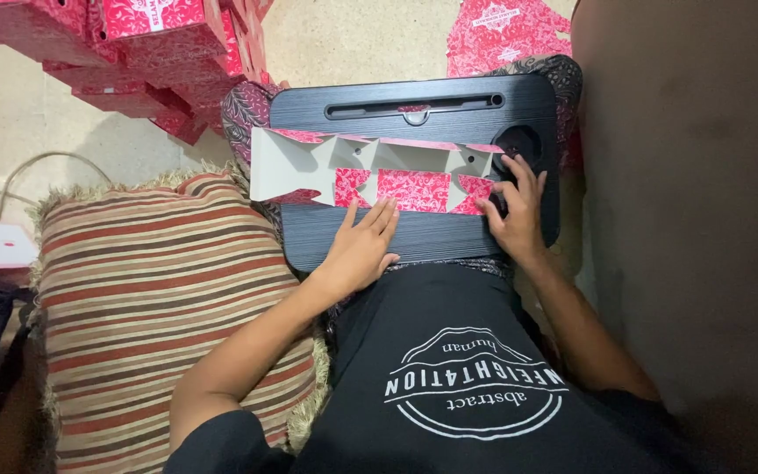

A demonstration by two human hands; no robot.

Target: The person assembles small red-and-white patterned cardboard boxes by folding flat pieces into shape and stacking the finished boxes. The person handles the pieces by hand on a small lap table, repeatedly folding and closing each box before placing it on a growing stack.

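Big striped cushion (168, 298) crowds the left, stacked red boxes (160, 53) behind, and on the black lap tray (414, 237) both flat hands, left hand (360, 250) and right hand (515, 215), press the unfolded red-and-white carton blank (379, 171), fingers spread, gripping nothing.

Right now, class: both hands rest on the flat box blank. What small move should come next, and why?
Probably fold the red patterned front panel up. The cardboard blank lies flat on the black lap desk, the left hand and right hand both press its near edge, and folded red boxes are stacked beyond.
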